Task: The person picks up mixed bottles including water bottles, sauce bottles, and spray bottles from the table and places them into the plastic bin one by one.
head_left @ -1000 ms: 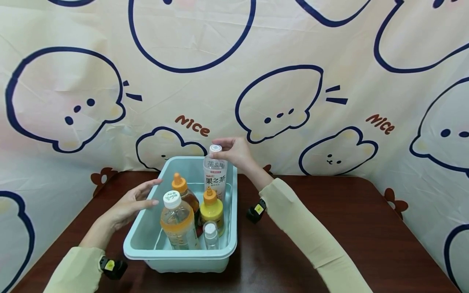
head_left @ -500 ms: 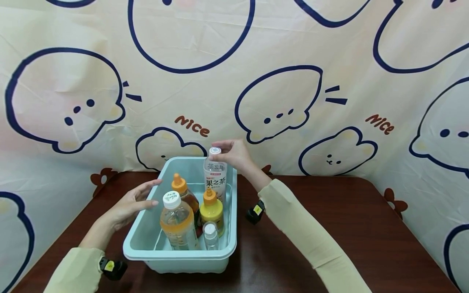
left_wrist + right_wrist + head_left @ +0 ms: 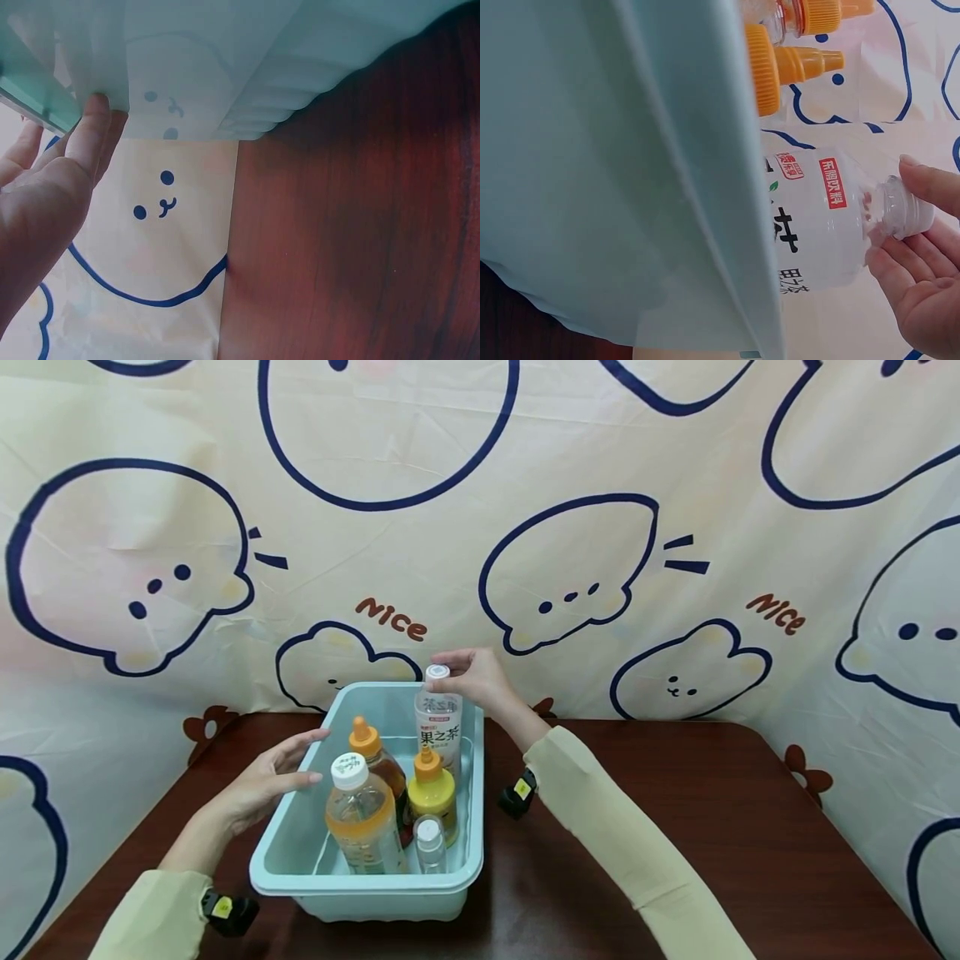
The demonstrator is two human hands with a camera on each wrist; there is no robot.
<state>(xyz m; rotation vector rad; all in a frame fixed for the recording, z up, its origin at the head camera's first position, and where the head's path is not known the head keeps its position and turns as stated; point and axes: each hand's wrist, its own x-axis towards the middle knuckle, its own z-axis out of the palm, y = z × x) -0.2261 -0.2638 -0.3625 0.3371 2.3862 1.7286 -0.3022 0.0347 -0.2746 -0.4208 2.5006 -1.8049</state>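
Note:
My right hand (image 3: pixel 480 681) pinches the white-capped neck of a clear drink bottle (image 3: pixel 439 735), thumb on one side and fingers on the other. That bottle stands upright at the far right inside a light blue plastic bin (image 3: pixel 367 883); the bin wall hides its lower part in the right wrist view. At the bin's left side my left hand (image 3: pixel 262 777) holds the rim. Its thumb reaches over the inside, and in the left wrist view its fingers (image 3: pixel 94 131) lie against the outer wall.
Also in the bin stand a large white-capped bottle (image 3: pixel 363 827), a brown squeeze bottle (image 3: pixel 386 768), a yellow squeeze bottle (image 3: pixel 432 797) and a small clear bottle (image 3: pixel 431 847). The bin rests on a dark wooden table (image 3: pixel 675 827) before a cartoon-printed cloth (image 3: pixel 570 460).
The drink bottle has sunk slightly deeper into the bin, with my right hand lowering along with it. My left hand keeps its place on the rim.

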